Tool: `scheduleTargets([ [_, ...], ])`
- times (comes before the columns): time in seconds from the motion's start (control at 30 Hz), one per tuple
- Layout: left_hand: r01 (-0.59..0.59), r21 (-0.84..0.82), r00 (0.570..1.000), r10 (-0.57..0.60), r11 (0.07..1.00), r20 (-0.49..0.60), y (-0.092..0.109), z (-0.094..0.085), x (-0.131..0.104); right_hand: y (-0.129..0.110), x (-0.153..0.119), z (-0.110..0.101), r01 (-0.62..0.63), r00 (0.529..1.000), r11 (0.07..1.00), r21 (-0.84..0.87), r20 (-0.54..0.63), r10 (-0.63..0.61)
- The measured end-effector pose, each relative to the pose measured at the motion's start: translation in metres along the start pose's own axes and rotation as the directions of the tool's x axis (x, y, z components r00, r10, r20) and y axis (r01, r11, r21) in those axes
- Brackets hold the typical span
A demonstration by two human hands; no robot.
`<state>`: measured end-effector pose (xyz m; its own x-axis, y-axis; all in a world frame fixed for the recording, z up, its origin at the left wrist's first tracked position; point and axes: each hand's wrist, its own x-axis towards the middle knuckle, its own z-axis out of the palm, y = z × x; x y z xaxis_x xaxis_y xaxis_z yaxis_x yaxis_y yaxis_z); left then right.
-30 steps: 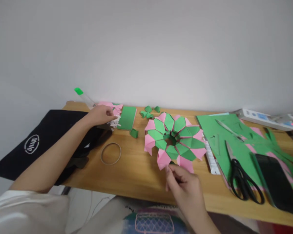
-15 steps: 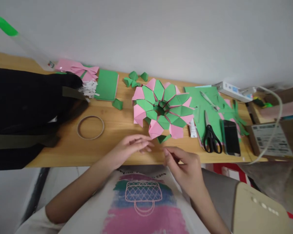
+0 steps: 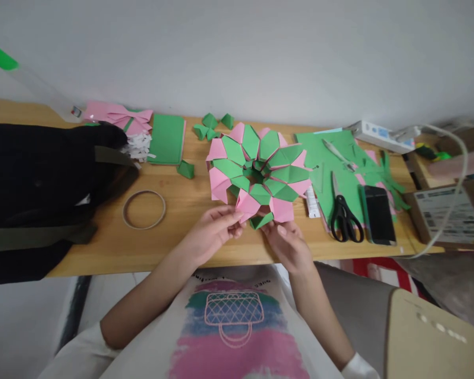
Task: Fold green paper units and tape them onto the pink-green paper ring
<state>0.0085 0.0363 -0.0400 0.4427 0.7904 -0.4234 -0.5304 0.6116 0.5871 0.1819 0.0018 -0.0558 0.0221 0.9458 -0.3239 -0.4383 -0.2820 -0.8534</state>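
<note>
A ring-shaped folded-paper ornament (image 3: 259, 196) in green and pink stands on the table in front of me, with a dark hole at its middle. My left hand (image 3: 217, 231) pinches a pink flap at its near left edge, thumb on top and fingers curled below. From the near right, my right hand (image 3: 290, 245) reaches in under the ornament's front rim, its fingers partly hidden behind a small green folded piece (image 3: 262, 220) and its thumb by the pink flap. Whether that green piece is fixed to the ring I cannot tell.
Left lie a tape roll (image 3: 144, 209), a black bag (image 3: 43, 195), a green paper stack (image 3: 166, 139) and several green folded pieces (image 3: 209, 121). Scissors (image 3: 344, 218), a phone (image 3: 379, 216), a white tube (image 3: 312, 202), green sheets (image 3: 310, 139) and a power strip (image 3: 379, 136) are right.
Both hands have moved in to the ornament's near edge. The left now grips a pink flap; the right has gone forward with its fingers under the front rim. The view has shifted slightly.
</note>
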Motion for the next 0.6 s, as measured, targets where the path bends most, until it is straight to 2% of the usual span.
scheduleTargets([
  [0.17, 0.046, -0.001, 0.999, -0.046, 0.999, -0.024, 0.004, 0.006, 0.000, -0.001, 0.010, 0.009, -0.022, 0.999, 0.999, 0.046, 0.044, 0.020],
  [0.33, 0.133, -0.016, 0.990, -0.134, 0.991, -0.033, 0.009, 0.013, -0.003, -0.005, 0.011, 0.016, -0.042, 0.999, 0.997, 0.071, 0.014, 0.041],
  [0.5, 0.225, -0.034, 0.974, -0.223, 0.974, 0.044, 0.012, 0.017, -0.002, -0.010, 0.010, 0.014, -0.100, 0.995, 0.995, 0.007, 0.006, 0.100],
  [0.6, 0.236, -0.031, 0.969, -0.233, 0.971, 0.079, 0.013, 0.016, 0.000, -0.011, 0.010, 0.011, -0.109, 0.994, 0.994, 0.005, 0.008, 0.109],
])
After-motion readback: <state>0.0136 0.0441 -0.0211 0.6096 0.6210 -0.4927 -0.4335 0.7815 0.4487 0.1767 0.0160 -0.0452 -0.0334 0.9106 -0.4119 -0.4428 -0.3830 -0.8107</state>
